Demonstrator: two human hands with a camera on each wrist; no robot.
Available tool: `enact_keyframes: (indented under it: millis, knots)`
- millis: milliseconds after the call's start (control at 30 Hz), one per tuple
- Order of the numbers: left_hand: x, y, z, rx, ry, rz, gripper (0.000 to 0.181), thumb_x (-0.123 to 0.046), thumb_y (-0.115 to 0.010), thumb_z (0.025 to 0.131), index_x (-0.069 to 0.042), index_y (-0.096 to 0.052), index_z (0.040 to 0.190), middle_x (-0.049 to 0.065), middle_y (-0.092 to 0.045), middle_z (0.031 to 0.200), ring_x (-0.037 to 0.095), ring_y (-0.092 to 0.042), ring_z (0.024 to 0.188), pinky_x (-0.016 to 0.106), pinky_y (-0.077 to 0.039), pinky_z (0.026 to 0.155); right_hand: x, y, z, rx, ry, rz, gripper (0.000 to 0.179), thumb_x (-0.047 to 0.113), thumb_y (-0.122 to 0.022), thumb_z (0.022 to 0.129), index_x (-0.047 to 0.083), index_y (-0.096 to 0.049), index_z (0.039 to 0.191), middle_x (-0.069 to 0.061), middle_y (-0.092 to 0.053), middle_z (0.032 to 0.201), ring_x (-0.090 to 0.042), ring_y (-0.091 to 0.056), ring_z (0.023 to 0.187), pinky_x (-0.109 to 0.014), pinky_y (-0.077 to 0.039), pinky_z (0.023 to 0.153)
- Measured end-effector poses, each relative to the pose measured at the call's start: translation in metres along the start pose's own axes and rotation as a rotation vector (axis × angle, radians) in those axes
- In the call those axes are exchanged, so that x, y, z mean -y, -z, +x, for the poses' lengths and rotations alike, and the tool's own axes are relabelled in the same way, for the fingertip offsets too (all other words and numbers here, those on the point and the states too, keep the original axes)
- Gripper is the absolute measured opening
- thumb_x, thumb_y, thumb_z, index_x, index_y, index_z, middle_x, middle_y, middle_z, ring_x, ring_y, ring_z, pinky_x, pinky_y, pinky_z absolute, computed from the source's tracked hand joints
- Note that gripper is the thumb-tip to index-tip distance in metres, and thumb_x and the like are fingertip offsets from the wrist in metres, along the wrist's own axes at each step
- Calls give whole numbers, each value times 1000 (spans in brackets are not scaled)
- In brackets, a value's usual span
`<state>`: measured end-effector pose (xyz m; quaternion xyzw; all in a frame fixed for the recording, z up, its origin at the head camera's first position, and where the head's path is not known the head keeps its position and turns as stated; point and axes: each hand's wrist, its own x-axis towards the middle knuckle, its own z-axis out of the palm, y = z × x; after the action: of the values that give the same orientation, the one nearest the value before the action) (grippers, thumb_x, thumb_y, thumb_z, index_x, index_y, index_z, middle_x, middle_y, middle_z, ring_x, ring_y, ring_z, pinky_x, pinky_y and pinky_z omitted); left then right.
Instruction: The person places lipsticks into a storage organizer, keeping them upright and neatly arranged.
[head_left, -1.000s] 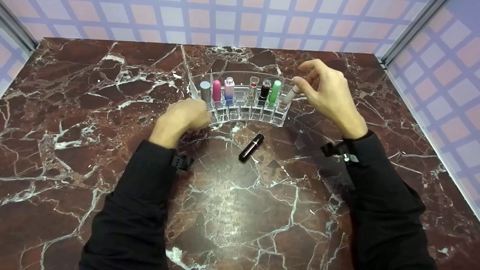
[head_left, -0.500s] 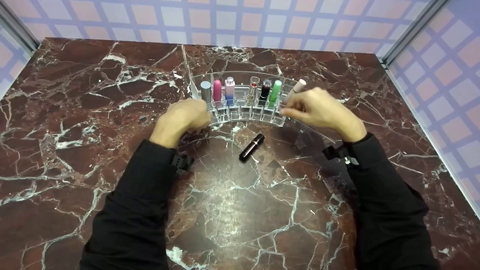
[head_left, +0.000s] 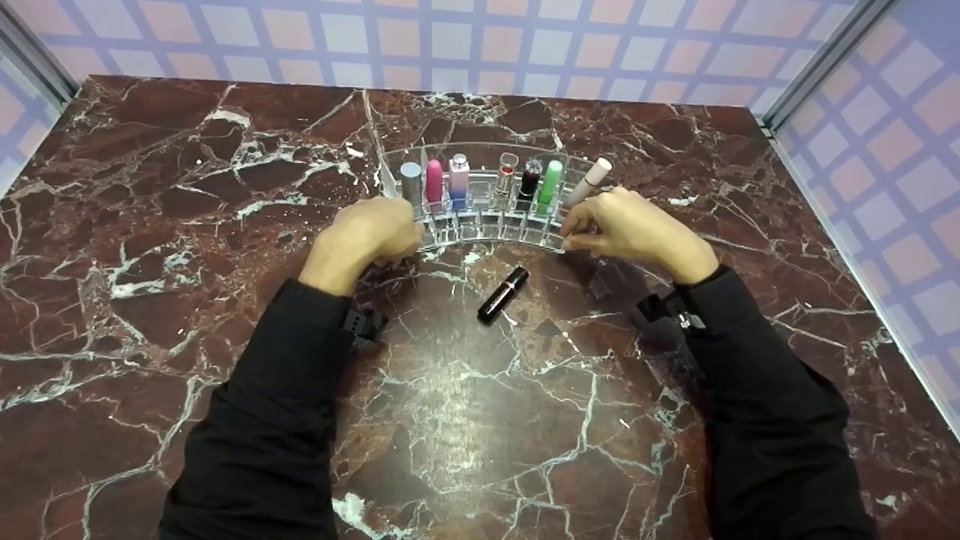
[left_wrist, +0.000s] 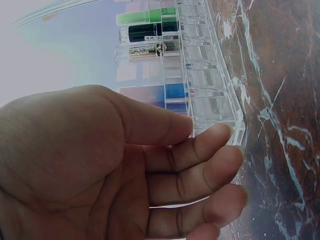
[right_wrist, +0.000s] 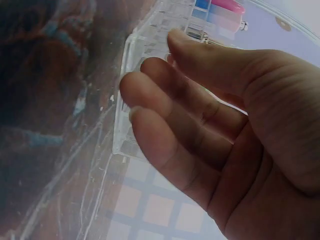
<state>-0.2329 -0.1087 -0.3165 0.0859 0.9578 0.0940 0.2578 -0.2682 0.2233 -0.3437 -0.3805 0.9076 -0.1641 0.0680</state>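
Observation:
A clear curved lipstick organizer stands on the marble-patterned table. My left hand holds its left front corner, thumb and fingers bent at the clear edge in the left wrist view. At the other end, my right hand grips the right front corner with curled fingers. Upright in the back row are a silver tube, a pink one, a pink-and-blue one, a clear-capped one, a black one and a green one. A pale lipstick leans right in the end compartment.
A black lipstick tube lies on the table in front of the organizer. Checked panels border the table at the back and sides.
My right hand has let go of the pale lipstick and moved down and left to the organizer's right corner. The pale lipstick stays leaning there. My left hand has not moved.

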Motion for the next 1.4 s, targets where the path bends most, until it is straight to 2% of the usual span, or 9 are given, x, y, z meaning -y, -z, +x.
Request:
enact_keyframes:
  millis: [167,333,400,567,700,933,1133,1400]
  knots:
    - [-3,0,2,0,24,15,30,-20,-41,105,-1,-63,110,11,-55,92,23,-52,75,37,-49,69,-2,-3,-1,4,23,22,12,11,-75,95,4,-77,105,-12,-76,105,-16,-72,68,-24,-58,61]
    - [-6,-5,4,-57,30,34,25,-11,-47,97,0,-66,109,19,-64,111,32,-59,92,45,-53,82,1,-3,0,-3,66,-45,10,10,-74,96,4,-78,102,-11,-77,94,-14,-70,64,-29,-59,61]
    - [-7,-6,5,-71,27,28,24,-9,-47,96,1,-66,107,20,-65,114,33,-60,94,46,-54,84,2,-4,1,-10,69,-54,9,9,-74,95,3,-78,101,-11,-77,92,-14,-69,63,-31,-59,61]
    - [-5,-8,7,-77,40,23,28,-14,-46,101,3,-66,111,21,-64,113,33,-61,92,46,-54,84,4,-6,3,-39,100,-96,8,9,-76,94,3,-79,98,-11,-77,89,-17,-70,64,-38,-60,66]
    - [-5,-9,9,-98,43,38,32,-20,-42,104,2,-66,108,23,-64,115,35,-60,95,48,-53,87,4,-6,4,-62,130,-127,7,10,-77,93,3,-79,95,-11,-77,87,-22,-70,67,-43,-60,71]
    - [-5,-11,10,-118,30,50,35,-22,-41,106,2,-66,108,23,-64,112,35,-60,94,47,-53,85,3,-7,3,-60,117,-112,8,10,-77,93,3,-79,96,-10,-77,88,-20,-70,67,-41,-60,70]
    - [-6,-10,10,-125,21,62,32,-19,-42,103,2,-67,105,24,-65,117,38,-62,100,49,-53,88,5,-6,3,-51,94,-95,8,11,-76,94,4,-80,97,-8,-77,87,-15,-69,64,-37,-59,65]
    - [-8,-11,11,-122,60,63,34,-20,-42,103,1,-66,114,23,-64,118,38,-61,103,49,-53,87,4,-6,3,-45,81,-85,8,11,-76,95,5,-79,97,-8,-77,87,-14,-69,63,-35,-59,64]
